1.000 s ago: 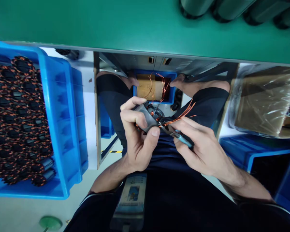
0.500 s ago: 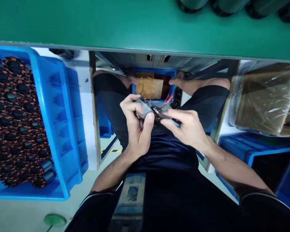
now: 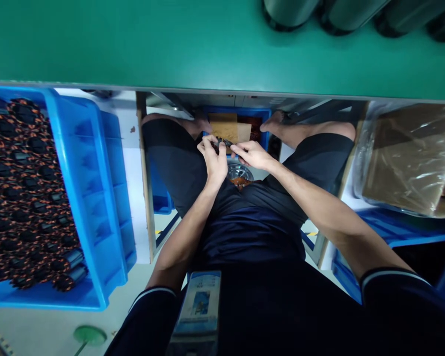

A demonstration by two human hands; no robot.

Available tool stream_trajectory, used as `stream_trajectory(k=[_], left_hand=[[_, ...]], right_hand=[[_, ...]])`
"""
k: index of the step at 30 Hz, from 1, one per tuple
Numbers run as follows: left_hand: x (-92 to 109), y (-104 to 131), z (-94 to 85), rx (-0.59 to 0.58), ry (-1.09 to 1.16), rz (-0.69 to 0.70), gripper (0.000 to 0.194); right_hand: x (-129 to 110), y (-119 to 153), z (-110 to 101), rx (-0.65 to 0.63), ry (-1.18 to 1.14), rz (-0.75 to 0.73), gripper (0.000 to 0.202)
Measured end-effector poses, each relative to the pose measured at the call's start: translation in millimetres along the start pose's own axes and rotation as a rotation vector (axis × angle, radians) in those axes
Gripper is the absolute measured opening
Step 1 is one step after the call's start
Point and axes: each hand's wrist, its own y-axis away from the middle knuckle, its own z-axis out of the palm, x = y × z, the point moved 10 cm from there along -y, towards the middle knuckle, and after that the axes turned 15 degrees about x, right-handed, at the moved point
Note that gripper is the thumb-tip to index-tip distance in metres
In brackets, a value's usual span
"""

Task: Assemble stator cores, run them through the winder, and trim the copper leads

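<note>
My left hand is closed around a small dark motor stator, most of it hidden by my fingers. The stator's copper-coloured wires showed a moment earlier. To its right, my right hand grips a pair of cutting pliers, and the jaws point at the stator. Both hands are close together above my lap, in front of a blue bin holding cardboard and copper-coloured wire scraps.
At left a blue crate holds many stators with orange wire ends. A green tabletop spans the front, bearing dark cylinders. A plastic-wrapped carton stands at right. A round metal item lies between my thighs.
Both hands have moved forward, away from my body, with the stator and pliers. The round metal item between my thighs has come into view.
</note>
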Motion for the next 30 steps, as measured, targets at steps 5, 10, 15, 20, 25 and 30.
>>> stream_trajectory(k=[5,10,15,20,25,30], left_hand=[[26.2,6.5,-20.5,-0.074,-0.012,0.107,0.029],[80.3,27.7,-50.0,-0.243,0.028,0.403,0.046],[103.7,32.3,-86.8,-0.26,0.29,0.218,0.09],[116.5,81.9,-71.8,-0.638,0.701,-0.648,0.065],[146.0,98.0,-79.4,-0.638,0.83,-0.782,0.047],[150.4,91.2,-88.8,-0.548,0.814,-0.63,0.048]], right_hand=[[-11.6,1.6,-5.1,0.025,-0.137,0.007,0.07],[-56.6,38.9,0.4,-0.064,-0.283,-0.072,0.072],[-102.1,87.2,-17.8,-0.091,-0.335,-0.211,0.065],[-147.8,133.3,-41.3,-0.052,-0.233,-0.555,0.027],[-177.5,170.7,-53.8,0.096,-0.017,-0.764,0.019],[-176.5,194.5,-63.9,0.189,0.242,-0.653,0.048]])
